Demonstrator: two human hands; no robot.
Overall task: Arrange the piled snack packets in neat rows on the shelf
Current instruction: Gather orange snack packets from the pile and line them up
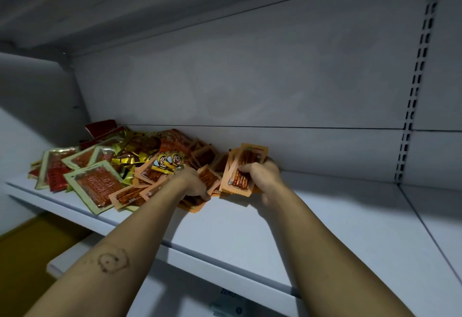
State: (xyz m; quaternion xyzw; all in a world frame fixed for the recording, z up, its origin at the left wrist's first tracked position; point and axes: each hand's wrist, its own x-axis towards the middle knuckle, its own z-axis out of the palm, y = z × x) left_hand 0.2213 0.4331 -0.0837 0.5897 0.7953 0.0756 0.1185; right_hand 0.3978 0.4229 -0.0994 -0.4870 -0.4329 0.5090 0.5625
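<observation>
A loose pile of snack packets (105,166) covers the left half of the white shelf (325,211): green-edged, red, gold-foil and orange ones. My right hand (262,174) grips an upright stack of orange packets (243,169) at the pile's right edge, near the back wall. My left hand (192,184) reaches into the pile's front right and pinches flat orange packets (195,204) lying on the shelf. Both forearms stretch over the shelf's front edge.
The shelf's back wall (275,91) stands close behind the pile, and a slotted upright (410,106) runs down it at the right. Another shelf board (150,4) hangs overhead. The shelf's right half is bare white surface. A lower shelf shows beneath.
</observation>
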